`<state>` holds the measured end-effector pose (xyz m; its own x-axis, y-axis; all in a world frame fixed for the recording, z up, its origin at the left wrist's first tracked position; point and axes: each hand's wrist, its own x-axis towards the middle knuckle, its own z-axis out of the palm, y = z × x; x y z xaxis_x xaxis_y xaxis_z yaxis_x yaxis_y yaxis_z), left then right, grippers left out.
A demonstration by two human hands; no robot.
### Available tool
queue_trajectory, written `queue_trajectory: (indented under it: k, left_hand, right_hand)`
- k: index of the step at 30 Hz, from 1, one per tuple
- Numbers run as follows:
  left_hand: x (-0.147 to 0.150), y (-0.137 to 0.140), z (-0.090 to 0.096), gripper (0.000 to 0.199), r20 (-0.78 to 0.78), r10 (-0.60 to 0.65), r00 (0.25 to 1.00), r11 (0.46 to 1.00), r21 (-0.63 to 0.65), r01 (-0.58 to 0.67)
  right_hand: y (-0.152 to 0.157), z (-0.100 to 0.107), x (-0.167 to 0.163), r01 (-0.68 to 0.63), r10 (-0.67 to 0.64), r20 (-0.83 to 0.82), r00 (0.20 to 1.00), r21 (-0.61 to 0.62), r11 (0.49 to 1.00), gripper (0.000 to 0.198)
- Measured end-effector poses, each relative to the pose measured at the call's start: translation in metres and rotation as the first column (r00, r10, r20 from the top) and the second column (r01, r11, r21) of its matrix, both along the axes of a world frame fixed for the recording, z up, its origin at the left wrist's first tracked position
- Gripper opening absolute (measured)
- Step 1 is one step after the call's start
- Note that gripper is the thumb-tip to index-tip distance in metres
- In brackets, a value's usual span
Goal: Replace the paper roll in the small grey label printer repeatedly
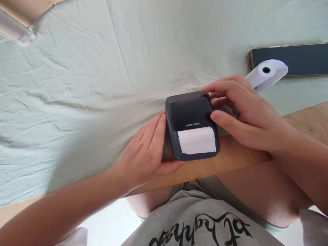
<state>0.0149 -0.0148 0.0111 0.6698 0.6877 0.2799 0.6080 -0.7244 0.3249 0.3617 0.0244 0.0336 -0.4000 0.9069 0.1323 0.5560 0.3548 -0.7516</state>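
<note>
A black label printer (pixel 191 111) marked NIIMBOT is held between both hands at the table's near edge. White paper (pixel 197 140) with ragged edges covers the lower part of its face. My left hand (pixel 147 147) grips the left side, fingers along the side and thumb under the near edge. On the other side, my right hand (pixel 246 112) has its thumb on the right edge and its fingers curved around the far right corner. Just beyond the right hand lies a white paper roll (pixel 275 70) with a dark core and a loose outer flap.
A dark phone-like slab (pixel 302 60) lies at the right, partly behind the paper roll. Wrinkled pale cloth (pixel 77 85) covers the table, with its bare wooden edge (pixel 235 153) in front of me. A clear plastic container (pixel 19 32) and brown cardboard (pixel 30 10) sit far left.
</note>
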Motion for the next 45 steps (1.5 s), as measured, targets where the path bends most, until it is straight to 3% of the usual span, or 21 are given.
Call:
queue_trajectory:
  k: [6, 10, 14, 18, 23, 26, 31, 34, 38, 45]
  left_hand:
    - [0.004, -0.007, 0.002, 0.109, -0.066, -0.014, 0.998, 0.994, 0.103, 0.021]
    - [0.007, -0.012, 0.002, 0.101, -0.078, 0.033, 0.996, 0.984, 0.178, -0.019]
    - [0.004, -0.008, 0.004, 0.105, -0.079, 0.018, 0.997, 0.982, 0.188, -0.003]
    - [0.004, -0.005, 0.004, 0.099, 0.001, 0.057, 0.998, 0.990, 0.126, -0.057]
    - [0.004, -0.006, -0.002, 0.097, 0.064, 0.063, 0.996, 0.994, 0.085, -0.068]
    - [-0.002, -0.005, -0.003, 0.099, 0.084, 0.039, 0.996, 0.999, 0.023, -0.041]
    - [-0.009, 0.003, 0.003, 0.115, 0.099, 0.031, 0.995, 0.982, -0.186, -0.012]
    - [-0.007, 0.009, 0.004, 0.125, 0.063, 0.051, 0.997, 0.966, -0.255, -0.033]
    - [-0.003, 0.012, 0.004, 0.123, 0.013, 0.043, 0.999, 0.963, -0.268, -0.038]
    - [-0.003, 0.015, 0.002, 0.123, 0.009, 0.036, 0.999, 0.964, -0.265, -0.033]
  right_hand:
    - [0.006, -0.003, 0.010, 0.011, -0.001, 0.080, 0.997, -0.123, 0.992, 0.064]
    - [0.006, -0.003, 0.007, -0.057, 0.068, 0.065, 0.996, -0.160, 0.985, 0.069]
    - [0.006, -0.003, 0.005, -0.134, 0.144, 0.059, 0.988, -0.154, 0.979, 0.074]
    - [0.005, -0.001, 0.006, -0.195, 0.205, 0.078, 0.976, -0.118, 0.974, 0.079]
    - [0.006, -0.005, 0.009, -0.242, 0.253, 0.111, 0.961, -0.104, 0.965, 0.108]
    - [0.009, -0.008, 0.012, -0.208, 0.223, 0.089, 0.971, -0.152, 0.966, 0.109]
    - [0.008, -0.005, 0.010, -0.116, 0.114, -0.022, 0.993, -0.243, 0.963, 0.110]
    - [0.004, 0.004, 0.002, -0.058, 0.035, -0.091, 0.995, -0.263, 0.963, 0.101]
    - [-0.001, 0.019, -0.017, 0.015, -0.066, -0.182, 0.981, -0.268, 0.963, 0.079]
    - [-0.002, 0.043, -0.037, 0.212, -0.226, -0.250, 0.941, -0.085, 0.974, 0.039]
